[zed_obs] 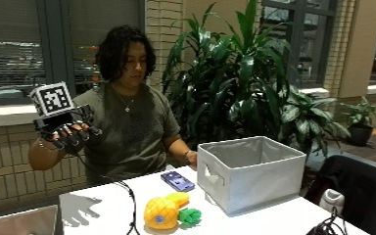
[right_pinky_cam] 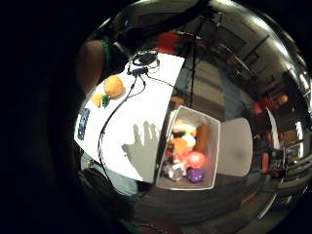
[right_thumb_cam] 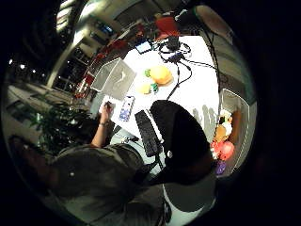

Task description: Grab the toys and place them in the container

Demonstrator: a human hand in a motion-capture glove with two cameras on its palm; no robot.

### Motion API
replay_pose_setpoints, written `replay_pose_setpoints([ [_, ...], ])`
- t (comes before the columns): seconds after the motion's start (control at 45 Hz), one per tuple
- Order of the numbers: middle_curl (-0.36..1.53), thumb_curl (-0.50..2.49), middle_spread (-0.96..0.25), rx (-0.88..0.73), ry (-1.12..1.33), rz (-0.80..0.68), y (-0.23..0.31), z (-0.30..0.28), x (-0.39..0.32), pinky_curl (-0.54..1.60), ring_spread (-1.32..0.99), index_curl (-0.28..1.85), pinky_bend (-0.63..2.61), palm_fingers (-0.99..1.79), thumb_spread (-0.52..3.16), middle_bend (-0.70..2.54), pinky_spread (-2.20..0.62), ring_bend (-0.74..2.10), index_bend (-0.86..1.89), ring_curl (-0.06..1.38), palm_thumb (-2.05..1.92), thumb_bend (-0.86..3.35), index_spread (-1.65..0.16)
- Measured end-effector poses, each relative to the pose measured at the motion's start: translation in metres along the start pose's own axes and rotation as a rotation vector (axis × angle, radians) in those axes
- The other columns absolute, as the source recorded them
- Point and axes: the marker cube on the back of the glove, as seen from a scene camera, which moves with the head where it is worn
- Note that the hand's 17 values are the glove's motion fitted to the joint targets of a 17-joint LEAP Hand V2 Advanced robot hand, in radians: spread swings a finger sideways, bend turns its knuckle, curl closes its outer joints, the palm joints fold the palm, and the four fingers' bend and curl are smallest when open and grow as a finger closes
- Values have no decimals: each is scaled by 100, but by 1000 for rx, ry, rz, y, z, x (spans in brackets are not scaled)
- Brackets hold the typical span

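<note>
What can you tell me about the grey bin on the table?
The bin is a square, light grey fabric box with soft upright walls and an open top, with a cut-out handle in the side facing the phone. It stands upright at the table's edge. The pineapple toy lies on the table near its front corner, apparently not touching it. The palm view looking down shows it already holds several toys, among them a pink ball, a purple piece and orange ones. The gloved hand is raised well away from it.

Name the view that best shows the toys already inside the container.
The little finger side palm view: it looks down into the container and shows the toys piled inside. The thumb side palm view catches only a few at its edge. The outside view shows only the container's walls.
</note>
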Motion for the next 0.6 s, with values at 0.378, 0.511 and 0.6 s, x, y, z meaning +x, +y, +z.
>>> replay_pose_setpoints([
  [0.378, 11, 8, -14, 28, -64, -14, -28, 20, -5, 24, -27, 14, 64, 43, 122, 19, -7, 53, 17, 17, -2, -1, -34],
  [0.511, 14, 11, -15, 27, -86, -54, -62, 55, -22, 25, -30, 16, 64, 48, 133, 21, -8, 59, 18, 19, -2, -1, -36],
  [0.6, 17, 13, -17, -95, -129, -76, -80, 89, -42, 26, -32, 17, 64, 51, 137, 23, -10, 62, 18, 20, -1, -1, -37],
])
